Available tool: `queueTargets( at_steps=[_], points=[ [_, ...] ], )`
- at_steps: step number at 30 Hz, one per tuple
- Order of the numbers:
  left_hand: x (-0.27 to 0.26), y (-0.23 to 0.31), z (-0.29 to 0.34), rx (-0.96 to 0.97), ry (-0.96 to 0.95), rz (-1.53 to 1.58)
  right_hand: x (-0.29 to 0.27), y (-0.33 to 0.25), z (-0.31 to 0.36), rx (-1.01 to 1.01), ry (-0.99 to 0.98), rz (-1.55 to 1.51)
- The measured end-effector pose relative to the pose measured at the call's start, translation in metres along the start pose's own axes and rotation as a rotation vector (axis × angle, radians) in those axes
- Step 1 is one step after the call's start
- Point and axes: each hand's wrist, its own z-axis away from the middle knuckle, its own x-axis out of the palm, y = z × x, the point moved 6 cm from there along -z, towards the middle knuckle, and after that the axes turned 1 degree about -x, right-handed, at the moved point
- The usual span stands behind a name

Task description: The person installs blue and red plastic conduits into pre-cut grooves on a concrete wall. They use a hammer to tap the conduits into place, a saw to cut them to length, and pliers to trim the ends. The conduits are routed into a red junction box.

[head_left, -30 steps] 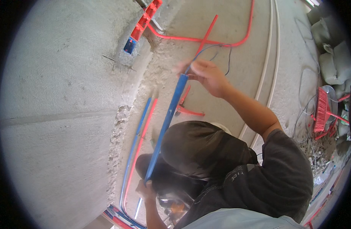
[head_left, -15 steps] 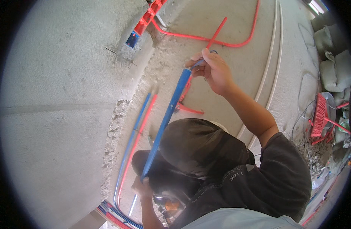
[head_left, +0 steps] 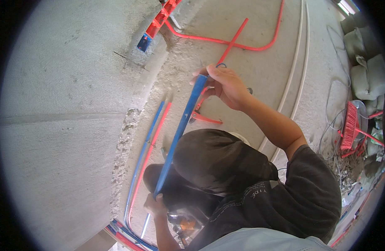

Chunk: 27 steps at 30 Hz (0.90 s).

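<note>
A straight blue pipe (head_left: 180,138) slants up from my left knee toward my right hand. My left hand (head_left: 156,206) is wrapped round its lower end. At the upper end, the thumb and fingers of my right hand (head_left: 226,85) are closed round the pipe's mouth. A dark blue wire loop (head_left: 221,65) sticks out beside my right thumb; how much of it lies inside the pipe is hidden. Below that hand, a red-handled cutter (head_left: 207,118) rests on the floor, partly behind the pipe.
Upright blue (head_left: 144,154) and red pipes (head_left: 152,144) run along the wall's rough foot. A bent red pipe (head_left: 259,49) and two white pipes (head_left: 293,71) cross the concrete floor. At the right are a red broom (head_left: 349,125) and stacked sacks (head_left: 362,79). Red boxes (head_left: 154,28) sit in the wall.
My right hand has moved left and slightly down onto the pipe's upper end. The length of blue wire seen between fingers and pipe has shrunk to a loop. My left hand stays put.
</note>
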Motion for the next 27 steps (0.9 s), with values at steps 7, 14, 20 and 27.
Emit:
queueTargets(
  at_steps=[7, 14, 20, 27],
  points=[
    [-0.006, 0.005, -0.011, 0.054, 0.058, 0.03, -0.01, 0.004, -0.011, 0.025, 0.007, 0.022],
    [-0.038, 0.11, -0.092, 0.255, 0.273, -0.152, -0.025, -0.02, 0.034, 0.286, 0.02, 0.471],
    [-0.03, 0.208, -0.137, 0.453, 0.278, 0.129, 0.116, -0.088, 0.045, -1.178, -0.319, 1.969],
    [0.009, 0.261, -0.17, 0.177, -0.662, 1.002, 0.015, -0.091, -0.013, -0.413, -0.542, 2.317]
  ],
)
